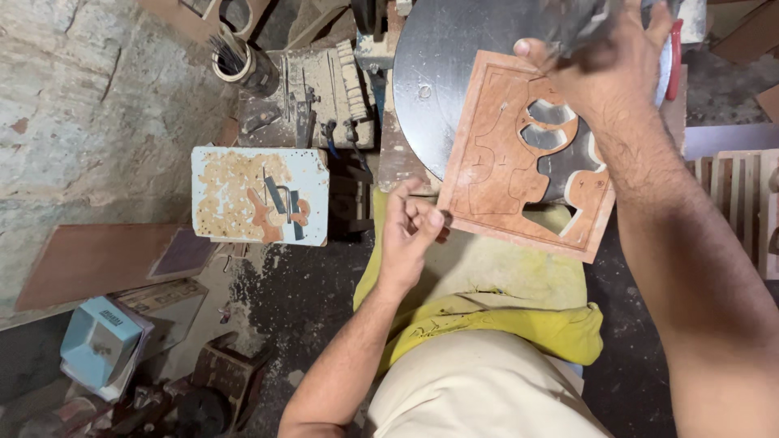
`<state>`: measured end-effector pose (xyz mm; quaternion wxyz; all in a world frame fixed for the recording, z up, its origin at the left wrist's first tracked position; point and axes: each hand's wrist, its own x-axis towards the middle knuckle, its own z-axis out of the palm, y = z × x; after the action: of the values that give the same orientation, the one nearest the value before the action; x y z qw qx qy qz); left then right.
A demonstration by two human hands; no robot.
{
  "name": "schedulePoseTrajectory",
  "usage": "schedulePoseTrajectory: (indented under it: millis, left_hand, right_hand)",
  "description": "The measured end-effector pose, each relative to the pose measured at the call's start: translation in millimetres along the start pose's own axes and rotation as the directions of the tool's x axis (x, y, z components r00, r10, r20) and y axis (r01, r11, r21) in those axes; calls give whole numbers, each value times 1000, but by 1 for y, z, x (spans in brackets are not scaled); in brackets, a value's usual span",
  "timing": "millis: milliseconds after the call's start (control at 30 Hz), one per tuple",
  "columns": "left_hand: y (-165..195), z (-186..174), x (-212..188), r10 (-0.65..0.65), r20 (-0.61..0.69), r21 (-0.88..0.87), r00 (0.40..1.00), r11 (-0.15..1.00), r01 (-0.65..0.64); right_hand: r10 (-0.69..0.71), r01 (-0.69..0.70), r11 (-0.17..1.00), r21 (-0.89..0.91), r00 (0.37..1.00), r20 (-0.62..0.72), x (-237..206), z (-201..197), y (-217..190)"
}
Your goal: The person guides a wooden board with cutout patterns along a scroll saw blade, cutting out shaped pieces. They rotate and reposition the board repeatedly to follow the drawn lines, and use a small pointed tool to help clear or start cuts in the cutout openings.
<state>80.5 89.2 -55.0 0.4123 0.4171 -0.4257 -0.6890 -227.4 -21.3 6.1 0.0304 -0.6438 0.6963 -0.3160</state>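
A reddish-brown wooden board (499, 166) with pencilled outlines and several sawn-out openings lies tilted on a round dark metal table (442, 65). My left hand (410, 227) has its fingers pinched together at the board's lower left corner. Blurred by motion, my right hand (604, 61) rests over the board's upper right edge, with the thumb on the top rim. A grey blurred part sits under its fingers; what it is cannot be made out.
To the left, a white panel (260, 195) carries cut wooden pieces. Behind it stand a tin of thin rods (235, 61) and a dusty tool block (312, 97). A yellow cloth (487, 284) covers my lap. Wooden slats (738, 199) lie right, a blue box (101, 337) lower left.
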Motion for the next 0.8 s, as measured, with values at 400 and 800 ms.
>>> schedulePoseTrajectory:
  millis: [400, 800]
  left_hand:
    - [25, 34, 30, 218, -67, 391, 974, 904, -176]
    - [27, 29, 40, 199, -87, 417, 976, 897, -146]
  right_hand:
    - [41, -38, 996, -79, 999, 34, 4, -5, -14]
    - [58, -35, 988, -152, 987, 150, 8, -5, -17]
